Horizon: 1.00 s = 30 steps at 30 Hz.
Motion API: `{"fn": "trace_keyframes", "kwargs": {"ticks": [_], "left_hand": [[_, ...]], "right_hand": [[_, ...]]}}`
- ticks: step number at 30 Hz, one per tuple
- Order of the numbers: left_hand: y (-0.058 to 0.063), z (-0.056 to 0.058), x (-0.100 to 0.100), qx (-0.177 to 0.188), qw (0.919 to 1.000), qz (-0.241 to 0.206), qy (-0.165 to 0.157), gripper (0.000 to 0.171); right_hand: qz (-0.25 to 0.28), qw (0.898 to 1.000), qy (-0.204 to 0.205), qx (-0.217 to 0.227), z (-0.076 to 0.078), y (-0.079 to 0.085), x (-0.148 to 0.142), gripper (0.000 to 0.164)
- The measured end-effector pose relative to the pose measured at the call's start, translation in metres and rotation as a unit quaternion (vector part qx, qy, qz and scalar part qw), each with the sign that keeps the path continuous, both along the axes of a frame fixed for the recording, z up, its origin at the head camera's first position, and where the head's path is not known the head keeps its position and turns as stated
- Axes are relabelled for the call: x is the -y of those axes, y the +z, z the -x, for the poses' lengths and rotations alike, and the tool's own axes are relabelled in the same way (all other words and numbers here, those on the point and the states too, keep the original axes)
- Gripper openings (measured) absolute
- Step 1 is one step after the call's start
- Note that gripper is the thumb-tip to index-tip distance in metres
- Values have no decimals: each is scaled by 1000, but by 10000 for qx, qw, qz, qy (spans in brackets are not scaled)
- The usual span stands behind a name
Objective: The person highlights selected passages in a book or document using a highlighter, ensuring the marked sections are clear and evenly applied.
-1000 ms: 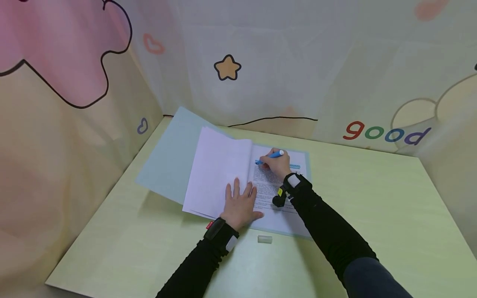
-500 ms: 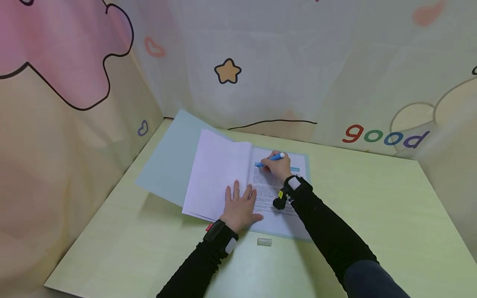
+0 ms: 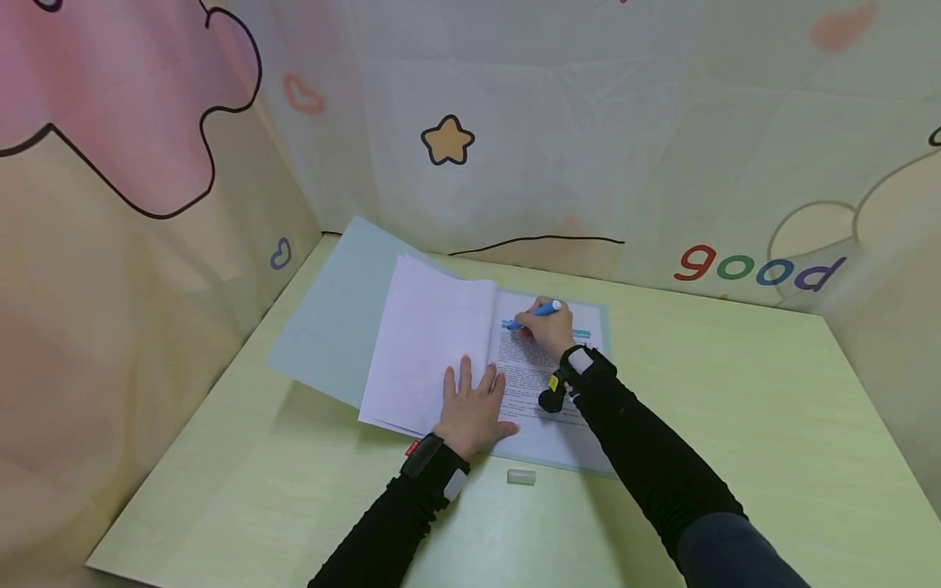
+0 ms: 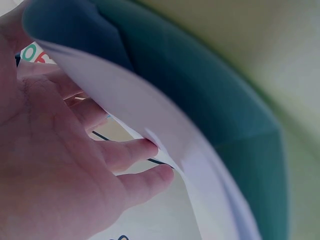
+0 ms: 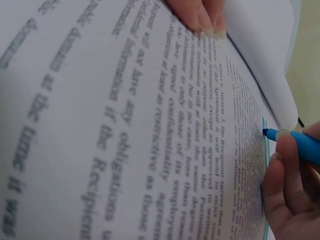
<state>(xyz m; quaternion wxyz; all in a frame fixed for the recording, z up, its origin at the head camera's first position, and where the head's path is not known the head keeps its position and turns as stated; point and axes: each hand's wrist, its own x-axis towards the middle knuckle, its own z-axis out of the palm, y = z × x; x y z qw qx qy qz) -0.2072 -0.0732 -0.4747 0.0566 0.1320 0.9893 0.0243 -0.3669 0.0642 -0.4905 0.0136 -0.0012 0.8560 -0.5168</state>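
Note:
My right hand (image 3: 550, 327) pinches a blue highlighter (image 3: 547, 308). Its dark tip (image 5: 266, 132) touches or nearly touches the printed page (image 3: 525, 367) near blue-marked lines at the top of the text. My left hand (image 3: 470, 412) lies with fingers spread across the inner edge of the turned-back white pages (image 3: 434, 343), its thumb toward the printed sheet. The pages belong to a pale blue folder (image 3: 331, 310), whose cover is opened to the left and partly raised. In the left wrist view, the left palm (image 4: 55, 165) shows beside the curved white paper (image 4: 125, 90).
A small greyish cylindrical piece (image 3: 521, 477) lies on the pale yellow-green table (image 3: 706, 392) in front of the folder. A printed cloth backdrop (image 3: 544, 147) stands behind and at both sides. Black wrist bands with a small camera (image 3: 551, 398) hang near the right wrist.
The highlighter tip has shifted slightly right along the marked line. My left hand stays in place on the pages. The head view has tilted up a little.

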Motion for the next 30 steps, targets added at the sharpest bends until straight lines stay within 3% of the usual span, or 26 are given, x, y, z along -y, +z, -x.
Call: {"fn": "trace_keyframes", "kwargs": {"ticks": [23,30], "left_hand": [[-1,0,-1,-34,10000,-13,-44,81],[-1,0,0,109,9999,-7,-20,82]], "right_hand": [[14,9999,-15,-112,-1,0,-7,22],[-41,9999,-37,-163,-2,0,-11,21]]}}
